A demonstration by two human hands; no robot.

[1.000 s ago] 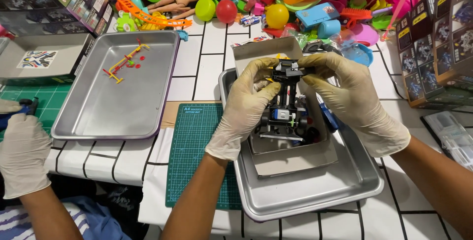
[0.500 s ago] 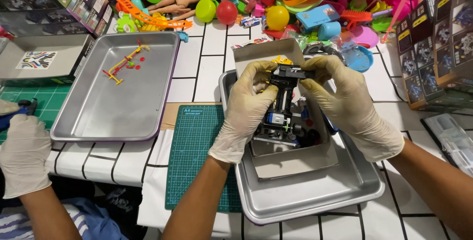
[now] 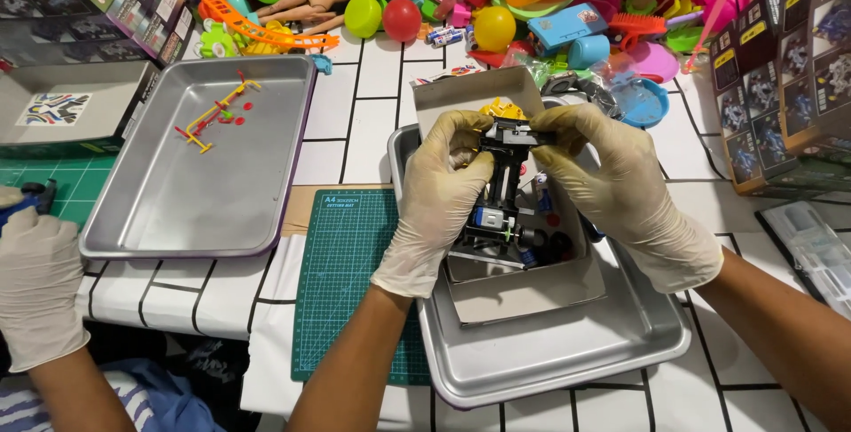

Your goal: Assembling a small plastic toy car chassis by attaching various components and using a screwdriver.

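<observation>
both gloved hands hold a small black toy car chassis (image 3: 498,186) over a grey cardboard box (image 3: 523,286) that sits in a metal tray (image 3: 567,363) near the middle of the tabletop (image 3: 355,144). the left hand (image 3: 441,191) has its grip pinched on the far left corner of the chassis; the right hand (image 3: 613,186) pinches the far right end, fingers pressed onto a black crosspiece there.

as a judgement, the build looks partway done: the frame is together, a small motor with a blue end and some gears sit at the near end, yet no body shell and no full set of wheels can be seen on it. loose dark parts lie in the box by the chassis, so more fitting seems left. a second tray (image 3: 199,162) to the left holds a yellow and red sprue (image 3: 213,115) with a few bits still on it.

the long axis of the chassis runs near to far, tilted up, with the held end pointing away and the motor end towards the person. which end is the car's front i cannot tell.

another person's gloved hand (image 3: 35,281) rests at the near left edge.
</observation>
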